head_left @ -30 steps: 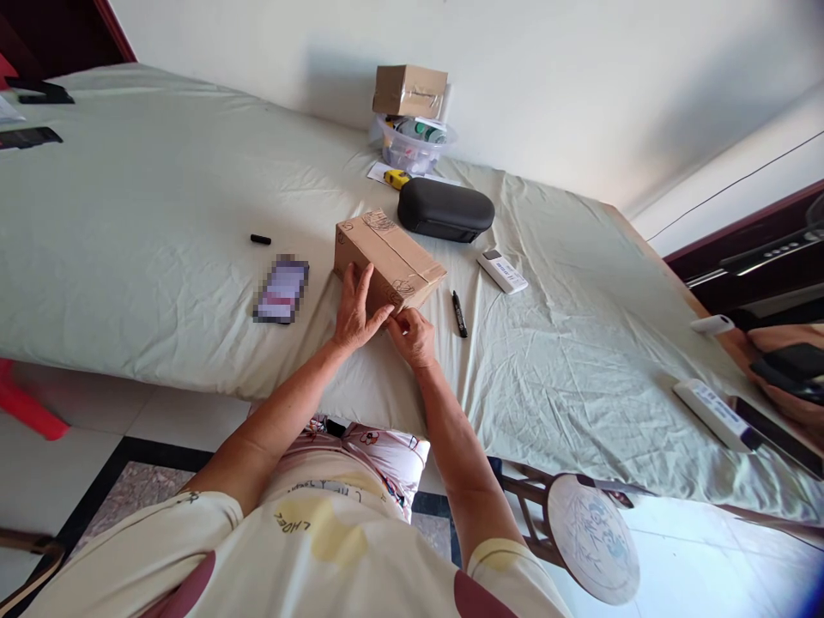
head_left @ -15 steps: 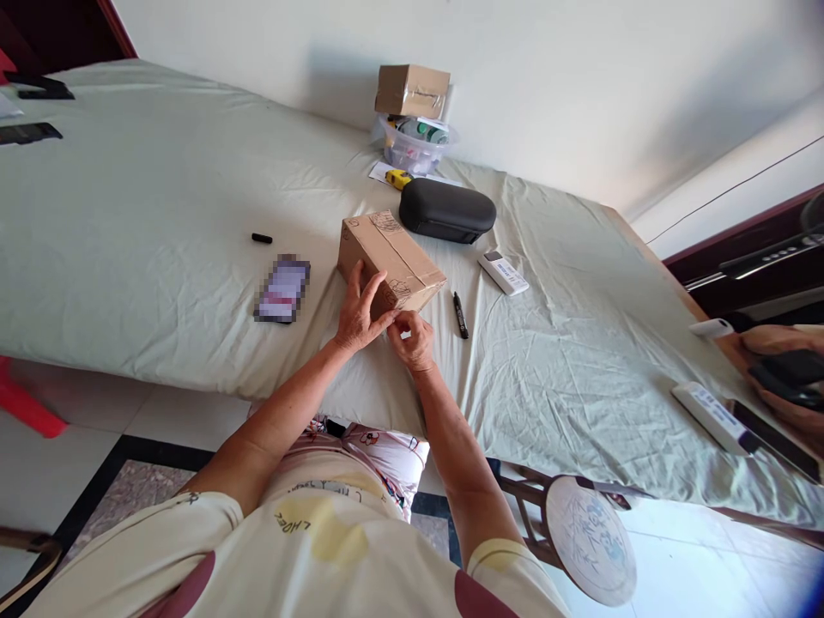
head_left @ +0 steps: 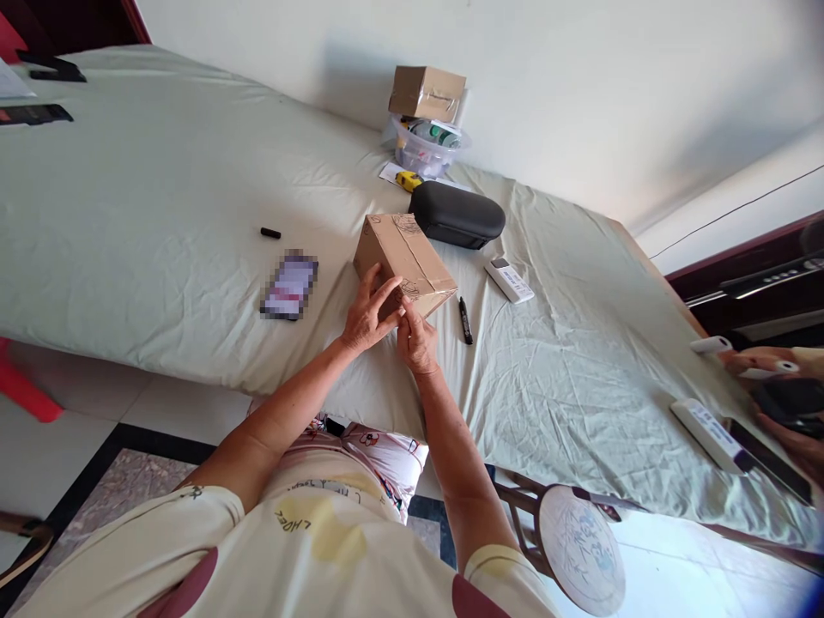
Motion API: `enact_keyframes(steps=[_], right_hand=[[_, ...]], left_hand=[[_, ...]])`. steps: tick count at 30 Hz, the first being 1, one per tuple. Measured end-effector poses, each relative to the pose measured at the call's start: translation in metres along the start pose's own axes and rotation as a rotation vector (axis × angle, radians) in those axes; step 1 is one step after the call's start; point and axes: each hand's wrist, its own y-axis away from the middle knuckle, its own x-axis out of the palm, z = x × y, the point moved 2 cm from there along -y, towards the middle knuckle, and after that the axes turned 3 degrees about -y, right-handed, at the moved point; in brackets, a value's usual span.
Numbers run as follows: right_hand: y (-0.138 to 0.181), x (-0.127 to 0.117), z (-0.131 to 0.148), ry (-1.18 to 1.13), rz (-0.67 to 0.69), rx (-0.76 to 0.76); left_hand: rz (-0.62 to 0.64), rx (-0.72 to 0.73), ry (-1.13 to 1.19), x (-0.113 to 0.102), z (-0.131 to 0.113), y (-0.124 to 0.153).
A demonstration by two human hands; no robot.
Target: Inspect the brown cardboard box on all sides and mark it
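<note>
A taped brown cardboard box (head_left: 400,256) with pen doodles lies on the pale green sheet (head_left: 148,189), tipped up at its near end. My left hand (head_left: 366,313) rests on the box's near face with fingers spread along it. My right hand (head_left: 417,338) pinches at the box's lower near corner, where the tape ends; what its fingertips hold is too small to make out. A black marker (head_left: 464,319) lies just right of the box.
A phone (head_left: 289,286) and a small black cap (head_left: 270,233) lie left of the box. Behind it are a black case (head_left: 457,215), a white remote (head_left: 508,280), a yellow item (head_left: 408,180), and a clear tub (head_left: 426,148) topped by another box (head_left: 427,93). Another person's hand (head_left: 782,395) is at the right edge.
The box's near end has been tipped up a little and my left hand's fingers have slid higher on it. My right hand stays pinched at the lower corner. The camera shifted slightly.
</note>
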Motion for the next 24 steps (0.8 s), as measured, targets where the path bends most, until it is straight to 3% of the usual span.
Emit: enact_keyframes(steps=[7, 21, 24], right_hand=[[0.000, -0.004, -0.003, 0.068, -0.012, 0.054], [-0.005, -0.035, -0.026, 0.040, -0.314, 0.284], [-0.005, -0.035, -0.028, 0.035, -0.309, 0.303]], left_hand=[[0.016, -0.030, 0.002, -0.001, 0.000, -0.001], [-0.008, 0.016, -0.006, -0.005, 0.000, -0.003], [-0.009, 0.001, -0.008, -0.004, 0.002, -0.003]])
